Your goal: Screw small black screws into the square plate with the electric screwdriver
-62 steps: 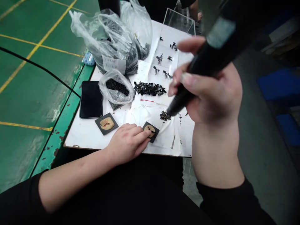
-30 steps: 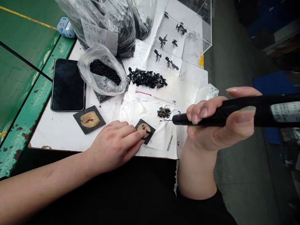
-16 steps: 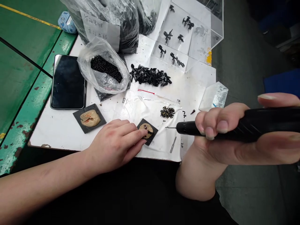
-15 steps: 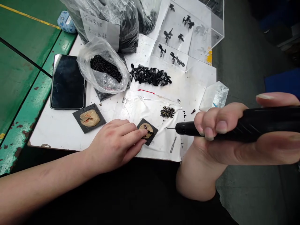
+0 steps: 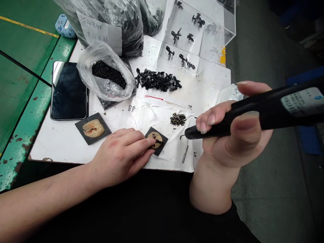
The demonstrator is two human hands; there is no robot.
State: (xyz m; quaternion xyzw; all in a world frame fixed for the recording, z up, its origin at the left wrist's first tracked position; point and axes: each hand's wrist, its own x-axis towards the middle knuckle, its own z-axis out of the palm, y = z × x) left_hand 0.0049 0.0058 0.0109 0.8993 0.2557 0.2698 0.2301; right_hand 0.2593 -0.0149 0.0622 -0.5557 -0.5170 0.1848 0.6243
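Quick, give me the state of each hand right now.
Left hand: open, fingertips pressing the small black square pad on the table.
Right hand: closed around the black electric screwdriver.

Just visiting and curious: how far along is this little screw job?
Done: a few assembled black pieces lie in the clear tray. In hand: the left hand pins a small part on the near black pad, while the right hand holds the electric screwdriver just beside it, tip not yet on. Left: the pile of loose black parts and the screws remain.
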